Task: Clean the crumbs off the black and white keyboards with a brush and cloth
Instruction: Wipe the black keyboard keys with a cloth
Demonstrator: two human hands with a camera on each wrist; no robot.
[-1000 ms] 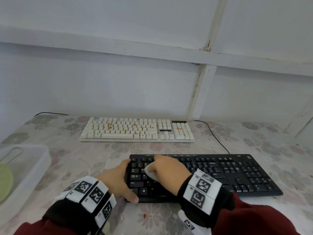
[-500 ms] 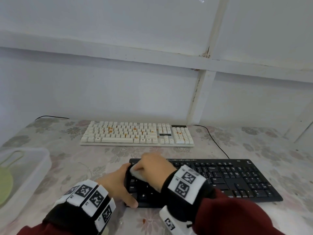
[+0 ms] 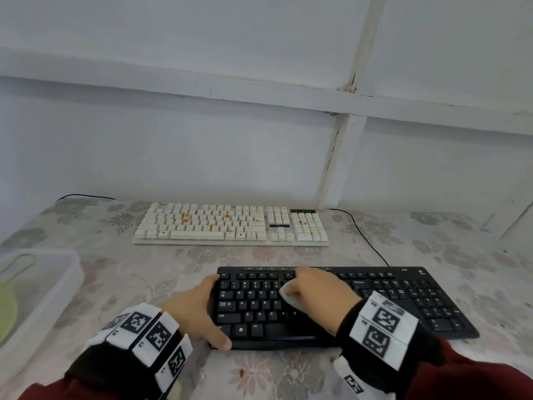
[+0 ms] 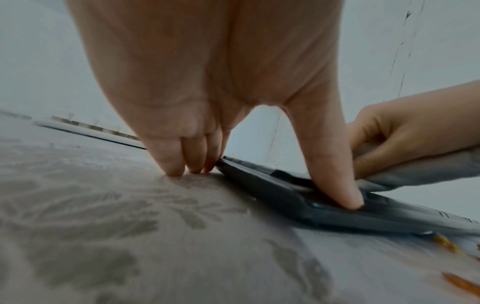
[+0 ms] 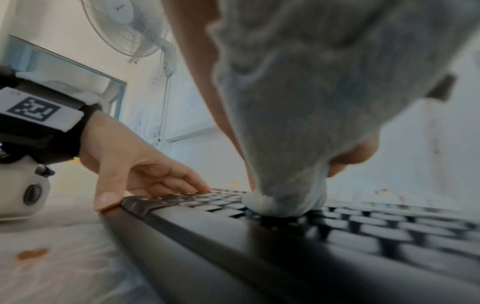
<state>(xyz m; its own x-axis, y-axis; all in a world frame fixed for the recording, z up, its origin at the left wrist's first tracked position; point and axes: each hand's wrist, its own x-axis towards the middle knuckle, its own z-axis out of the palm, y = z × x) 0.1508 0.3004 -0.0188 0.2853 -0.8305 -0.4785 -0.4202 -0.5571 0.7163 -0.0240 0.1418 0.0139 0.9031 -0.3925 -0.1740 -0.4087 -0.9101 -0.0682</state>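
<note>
The black keyboard [image 3: 403, 301] lies near me on the flowered tablecloth. My right hand [image 3: 314, 290] grips a pale bunched cloth [image 3: 288, 298] and presses it on the keys around the left-middle rows; the right wrist view shows the cloth [image 5: 298, 102] squashed onto the black keyboard [image 5: 363, 236]. My left hand [image 3: 212, 311] braces the keyboard's left end, thumb on the front corner [image 4: 348, 197], fingertips [image 4: 179, 168] on the table by the far corner. The white keyboard [image 3: 230, 223] sits further back, dotted with orange crumbs. No brush is visible.
A clear plastic box [image 3: 57, 278] holding a green object [image 3: 5, 310] stands at the left edge. Orange crumbs [image 3: 241, 371] lie on the table in front of the black keyboard. A black cable [image 3: 366, 241] runs back toward the wall. A white fan [image 5: 124, 26] stands off to the left.
My right hand slid the cloth to the keyboard's far-left top corner, then back right toward the middle keys. My left hand stayed at the left end.
</note>
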